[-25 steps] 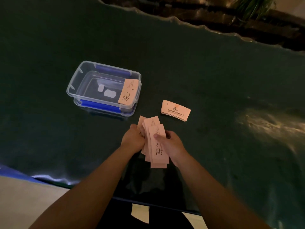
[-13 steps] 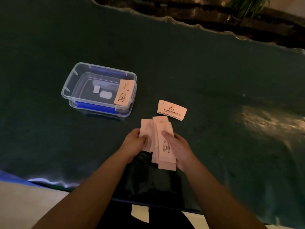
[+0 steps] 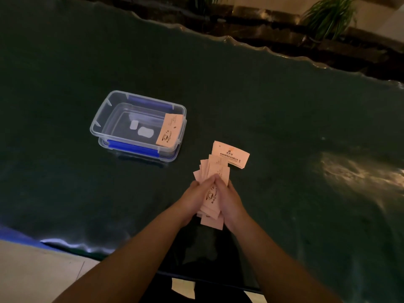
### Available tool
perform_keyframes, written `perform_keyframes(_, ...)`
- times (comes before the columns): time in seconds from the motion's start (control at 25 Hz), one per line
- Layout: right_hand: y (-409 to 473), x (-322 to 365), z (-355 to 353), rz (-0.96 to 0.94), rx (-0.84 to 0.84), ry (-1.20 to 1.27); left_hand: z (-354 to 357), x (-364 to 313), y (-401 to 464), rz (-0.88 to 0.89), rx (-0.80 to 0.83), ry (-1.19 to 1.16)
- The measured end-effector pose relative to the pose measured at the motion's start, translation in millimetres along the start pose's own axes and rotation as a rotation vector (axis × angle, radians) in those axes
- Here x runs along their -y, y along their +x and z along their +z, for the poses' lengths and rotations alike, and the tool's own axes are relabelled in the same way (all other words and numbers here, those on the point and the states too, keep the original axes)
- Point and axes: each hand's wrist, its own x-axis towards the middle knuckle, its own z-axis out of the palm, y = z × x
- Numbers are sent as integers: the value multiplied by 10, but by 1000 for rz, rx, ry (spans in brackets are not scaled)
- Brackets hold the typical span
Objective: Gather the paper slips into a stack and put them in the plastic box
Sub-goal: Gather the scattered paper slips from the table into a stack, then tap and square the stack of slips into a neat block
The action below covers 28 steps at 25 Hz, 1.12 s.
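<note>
A loose bundle of pink paper slips [image 3: 213,196] with a cup logo is pressed between my two hands just above the dark green table. My left hand [image 3: 195,196] holds its left side and my right hand [image 3: 230,200] its right, with the fingertips meeting over the top. The slips fan out unevenly at both ends. A small flat pile of slips [image 3: 231,154] lies on the table just beyond my hands. The clear plastic box [image 3: 102,119] with blue clips stands open to the far left, and one pink slip [image 3: 169,130] leans on its right wall.
The dark green table [image 3: 284,110] has a wavy far edge, with plants [image 3: 328,14] and a dark ledge behind it. A bright reflection [image 3: 354,171] lies on the surface at right. The near table edge [image 3: 65,243] runs under my forearms.
Both hands have closed in on the bundle from the sides, squeezing the spread slips narrower. The bundle has moved slightly toward the flat pile. The view has shifted a little.
</note>
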Motion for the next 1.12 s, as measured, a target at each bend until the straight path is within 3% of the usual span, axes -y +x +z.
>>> perform_keyframes(0.24,21,358,-85,-47,138,-331,28,-177,5,9,80,-177)
perform_keyframes(0.48,-149,498,-437,-149,61,516,303,-458,96,97,117,-531)
perform_keyframes(0.56,-184,473,-468,-188,47,608,411,-514,141,126,102,-537)
perform_keyframes(0.76,26,651,-519,-187,-132,400,566,-571,243,130,91,-482)
perform_keyframes(1.12,589,1192,-842,-29,-103,176,380,-1036,522,29,-14,-187)
